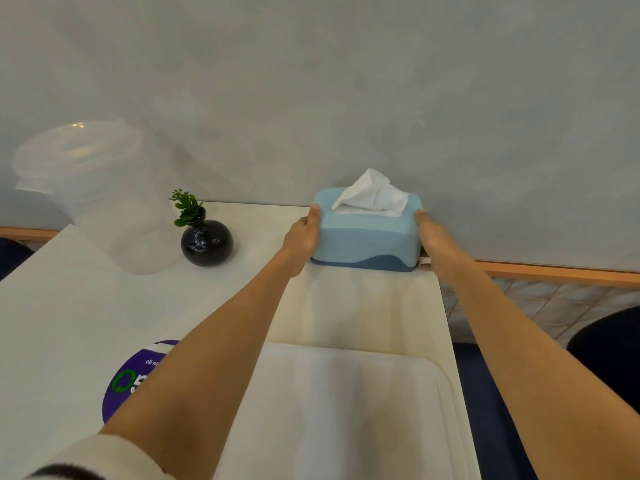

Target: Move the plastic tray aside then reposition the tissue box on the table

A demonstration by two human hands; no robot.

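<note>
A light blue tissue box (367, 237) with a darker blue base stands at the far right corner of the white table (86, 306), against the wall. A white tissue sticks out of its top. My left hand (303, 233) presses on its left end and my right hand (431, 239) on its right end, so both hands hold the box between them. A white plastic tray (346, 410) lies flat near me, by the table's right edge, under my outstretched forearms.
A small black round vase (206, 242) with a green sprig stands left of the box. Clear plastic cups (104, 188) sit further left. A purple round sticker (131, 382) marks the table near me. The table's right edge (446, 323) drops to a tiled floor.
</note>
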